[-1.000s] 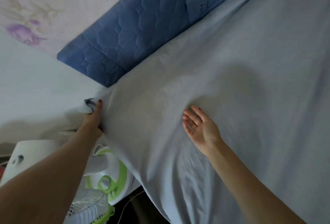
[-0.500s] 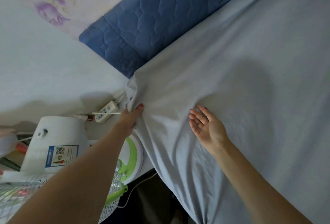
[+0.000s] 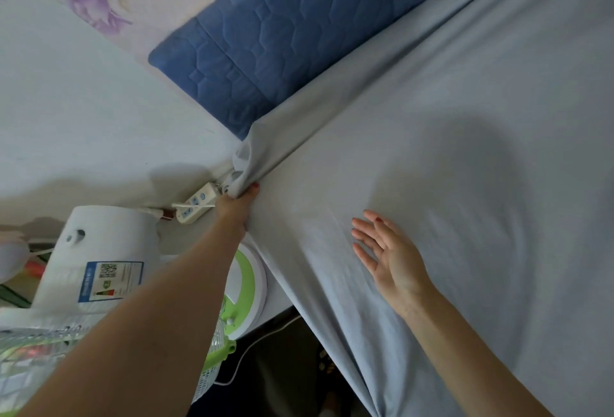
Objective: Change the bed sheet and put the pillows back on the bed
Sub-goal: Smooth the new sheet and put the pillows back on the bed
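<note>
- We see the pale blue-grey fabric bed sheet (image 3: 448, 157) spread over most of the bed, filling the right and centre of the head view, mostly smooth with light creases near the lower edge.
- Our left hand (image 3: 236, 207) grips a bunched fold of the sheet at the bed's corner, thumb on top of the cloth, other fingers hidden under it.
- A taut ridge of sheet runs from that grip up and to the right along the dark blue quilted headboard pad (image 3: 282, 34).
- Our right hand (image 3: 388, 257) is flat and relaxed, fingers straight and slightly spread, holding nothing. We cannot tell if it touches the sheet or hovers just above it.
- Sheet's side edge hangs down off the mattress below the left hand, gathering into folds at the bottom of the view.
- Behind the headboard pad: a pale wall with a purple floral print (image 3: 93, 8).
- Just beside the left hand, against the wall: a white power strip (image 3: 196, 204) with a cable plugged in.
- Lower left: a white and green electric fan (image 3: 242, 287), its wire grille partly behind our left forearm.
- Next to it, a white appliance with a blue-bordered QR label (image 3: 106, 250).
</note>
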